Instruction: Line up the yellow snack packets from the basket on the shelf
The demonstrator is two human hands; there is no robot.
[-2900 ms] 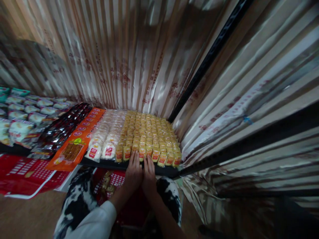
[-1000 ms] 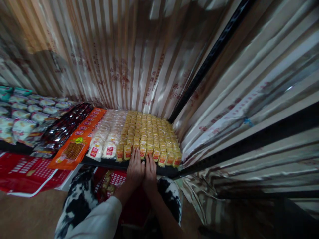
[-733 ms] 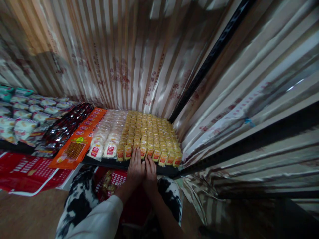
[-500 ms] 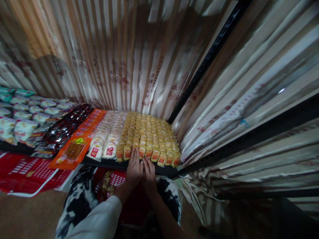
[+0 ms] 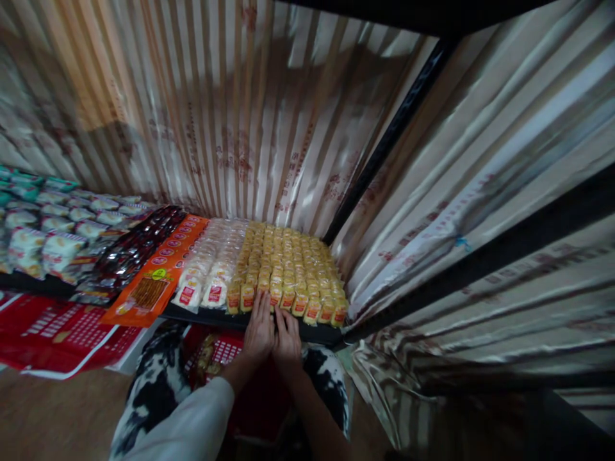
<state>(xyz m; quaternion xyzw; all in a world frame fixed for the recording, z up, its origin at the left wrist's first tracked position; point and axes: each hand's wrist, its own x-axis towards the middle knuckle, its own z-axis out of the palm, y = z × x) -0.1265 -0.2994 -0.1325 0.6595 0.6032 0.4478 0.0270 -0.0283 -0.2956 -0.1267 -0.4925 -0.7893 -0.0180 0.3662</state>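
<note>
Rows of small yellow wrapped snack packs point(image 5: 293, 262) stand close together at the right end of a black shelf point(image 5: 317, 330). My left hand point(image 5: 260, 331) lies with its fingers stretched out, the tips touching the front of a yellow pack. Right beside it, my right hand point(image 5: 287, 338) has its fingers extended too, reaching the front faces of the neighbouring packs and the shelf edge. Neither hand grasps anything. White round wrapped snacks point(image 5: 214, 272) form rows just left of the yellow ones.
Further left are an orange snack bag point(image 5: 148, 288), dark shiny packets point(image 5: 129, 253) and white packs point(image 5: 62, 246). Below the shelf are a red bag with white handle point(image 5: 57, 333) and a red basket point(image 5: 225, 349) between my knees. Striped curtain point(image 5: 269, 128) and black posts point(image 5: 384, 147) enclose the shelf.
My view has tilted up slightly, bringing a dark bar in at the top, and the shelf goods appear a little lower and to the right. Both hands stay at the yellow packs.
</note>
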